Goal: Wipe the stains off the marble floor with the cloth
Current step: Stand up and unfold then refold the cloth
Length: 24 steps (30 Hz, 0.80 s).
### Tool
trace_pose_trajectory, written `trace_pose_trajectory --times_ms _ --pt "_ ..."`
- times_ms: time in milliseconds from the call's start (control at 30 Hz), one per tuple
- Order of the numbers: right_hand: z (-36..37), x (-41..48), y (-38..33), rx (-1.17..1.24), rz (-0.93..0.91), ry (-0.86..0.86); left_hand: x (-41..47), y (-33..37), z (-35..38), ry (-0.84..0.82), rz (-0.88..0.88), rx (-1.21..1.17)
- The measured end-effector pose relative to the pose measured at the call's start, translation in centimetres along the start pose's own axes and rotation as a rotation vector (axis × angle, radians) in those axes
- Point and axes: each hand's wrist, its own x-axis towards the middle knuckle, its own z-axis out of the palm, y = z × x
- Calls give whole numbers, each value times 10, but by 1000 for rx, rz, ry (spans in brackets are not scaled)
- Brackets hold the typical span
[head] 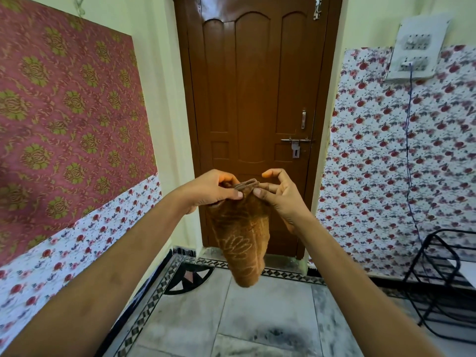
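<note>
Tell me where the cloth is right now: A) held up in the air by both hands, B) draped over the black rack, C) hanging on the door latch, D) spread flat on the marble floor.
A: the left hand and right hand pinch the top edge of the brown cloth, which hangs clear above the marble floor.

Stained marble floor (pixel 270 318) lies open; black rack (pixel 438 274) crowds the right.

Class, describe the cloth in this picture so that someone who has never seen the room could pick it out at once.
Start at the brown wooden door in the middle of the far wall. Directly in front of it, two outstretched hands pinch the top edge of a cloth that hangs down in the air above the marble floor. It is the only orange-brown fabric there, marked with a pale leaf-like line pattern.
</note>
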Motion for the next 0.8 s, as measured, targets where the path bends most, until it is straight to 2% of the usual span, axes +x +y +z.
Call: trace_pose_trajectory --times_ms 67,133,233,300,400,600,800 --pt "-1 -1 2 23 17 7 -2 1 1 -49 18 17" --pt "-2 -3 4 -54 66 -67 -3 4 2 -77 69 1" --pt "-4 -7 13 -242 218 -194 -4 16 -1 -119 138 24" --pt "-6 -11 21 -228 306 -190 -3 25 -7 -129 141 83" --pt "-9 -17 32 -156 356 -164 -3 33 -17 -89 128 112" --pt "-7 -29 49 -34 400 -254 -1 52 -42 60 138 32" --pt "-15 -38 70 17 476 -185 1 46 -63 192 80 -151"
